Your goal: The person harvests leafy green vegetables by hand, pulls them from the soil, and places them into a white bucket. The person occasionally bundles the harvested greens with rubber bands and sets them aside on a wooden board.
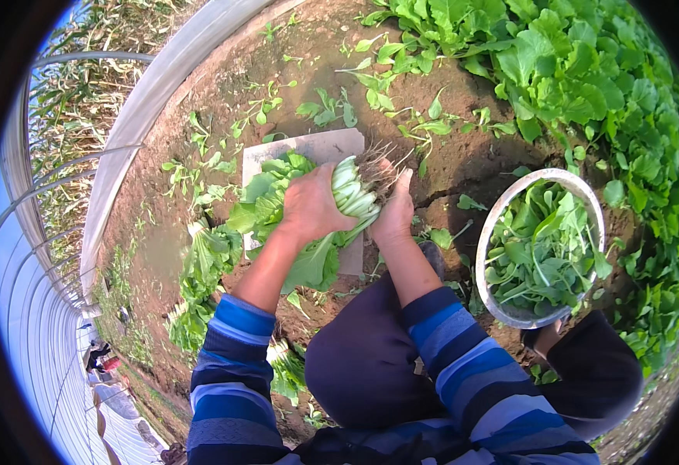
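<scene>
A bunch of leafy greens [352, 195] with white stems and soil-covered roots lies sideways above a pale flat board [339, 145] on the ground. My left hand [315, 203] is wrapped around the stems, with the leaves spreading to its left and below. At the root end is my right hand [394, 203], its palm and fingers against the roots and stem bases; part of its fingers is hidden behind the roots. Left of the board lie more bundled greens [208, 250], and another bundle [287, 366] rests beside my left forearm.
A round white-rimmed bucket [481, 250] holding loose leaves stands at the right, near my bent leg. Dense growing greens [618, 99] fill the upper right. Small loose plants [327, 110] lie on bare soil. Curved greenhouse hoops and plastic film [113, 133] run along the left.
</scene>
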Demonstrator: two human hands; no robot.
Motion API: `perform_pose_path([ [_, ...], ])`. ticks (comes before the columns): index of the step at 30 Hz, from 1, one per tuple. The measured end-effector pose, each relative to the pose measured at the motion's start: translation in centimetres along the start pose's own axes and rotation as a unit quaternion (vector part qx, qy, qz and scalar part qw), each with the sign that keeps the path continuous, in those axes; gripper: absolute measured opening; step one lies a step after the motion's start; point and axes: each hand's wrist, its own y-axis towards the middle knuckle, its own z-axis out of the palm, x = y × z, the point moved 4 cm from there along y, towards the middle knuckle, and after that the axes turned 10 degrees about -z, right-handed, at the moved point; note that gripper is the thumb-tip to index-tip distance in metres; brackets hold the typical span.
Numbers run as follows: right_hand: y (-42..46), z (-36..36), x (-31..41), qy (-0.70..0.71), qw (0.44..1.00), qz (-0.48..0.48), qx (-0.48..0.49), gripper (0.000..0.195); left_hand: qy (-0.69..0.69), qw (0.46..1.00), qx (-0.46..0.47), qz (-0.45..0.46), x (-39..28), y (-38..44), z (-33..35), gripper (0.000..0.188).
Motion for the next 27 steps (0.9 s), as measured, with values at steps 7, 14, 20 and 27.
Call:
perform_pose_path([
  [7, 0.0, 0.7, 0.1, 0.000, 1.000, -0.020, 0.000, 0.064, -0.041, 0.998, 0.043, -0.037, 0.1, 0.4, -0.2, 0.100],
  [14, -0.3, 1.0, 0.3, 0.176, 0.984, 0.040, 0.013, 0.066, 0.038, 0.998, -0.010, 0.043, -0.7, -0.4, 1.2, 0.103],
  [20, -0.1, -0.1, 0.5, 0.178, 0.982, 0.044, 0.038, 0.059, 0.126, 0.990, 0.003, 0.065, -2.0, -0.8, 1.2, 0.112],
  [27, -0.1, -0.5, 0.7, 0.235, 0.963, 0.102, 0.085, 0.051, 0.218, 0.960, -0.091, 0.151, -3.2, -1.8, 1.2, 0.093],
])
